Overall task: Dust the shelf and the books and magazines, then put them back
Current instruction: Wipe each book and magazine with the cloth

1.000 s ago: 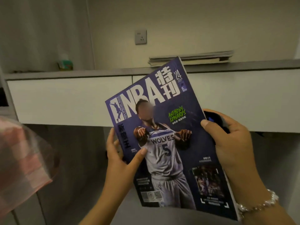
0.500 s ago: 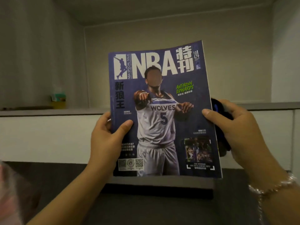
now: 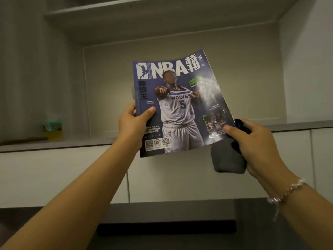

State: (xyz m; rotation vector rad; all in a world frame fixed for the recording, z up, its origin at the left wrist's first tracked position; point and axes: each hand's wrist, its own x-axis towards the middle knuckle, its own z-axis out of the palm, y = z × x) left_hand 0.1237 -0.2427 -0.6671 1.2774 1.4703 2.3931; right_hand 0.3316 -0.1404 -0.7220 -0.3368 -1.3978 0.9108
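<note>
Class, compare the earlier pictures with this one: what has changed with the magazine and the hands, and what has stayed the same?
The magazine has been lifted higher, toward the upper shelf. The left hand still grips its left edge; the right hand still pinches its lower right corner while holding the dark cloth.

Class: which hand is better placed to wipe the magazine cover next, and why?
Probably the right hand: it holds the dark cloth at the cover's lower right corner, while the left hand grips the magazine.

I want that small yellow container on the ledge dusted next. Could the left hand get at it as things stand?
Probably not yet: the left hand grips the magazine, and the yellow container stands well off to its left.
</note>
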